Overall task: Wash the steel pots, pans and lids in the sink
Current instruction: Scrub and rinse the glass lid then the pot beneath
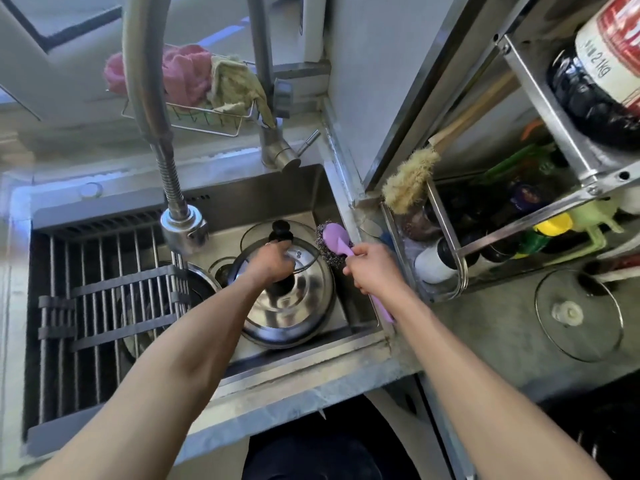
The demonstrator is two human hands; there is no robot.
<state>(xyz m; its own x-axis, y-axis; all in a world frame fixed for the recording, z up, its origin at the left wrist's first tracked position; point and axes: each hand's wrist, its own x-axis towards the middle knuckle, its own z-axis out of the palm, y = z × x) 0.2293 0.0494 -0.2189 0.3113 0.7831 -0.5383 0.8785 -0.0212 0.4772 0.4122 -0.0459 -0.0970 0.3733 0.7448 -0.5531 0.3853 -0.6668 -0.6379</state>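
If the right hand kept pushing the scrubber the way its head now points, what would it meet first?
The right hand grips a purple scrubber whose steel-wool head aims up and left. Carried on, it would probably first meet the rim of the glass lid that the left hand holds by the knob, though depth is unclear.

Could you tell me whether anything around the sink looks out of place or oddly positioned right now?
One thing stands out: a glass lid lies on the counter right of the sink, apart from the steel lid and others in the basin. Nothing looks spilled or damaged.
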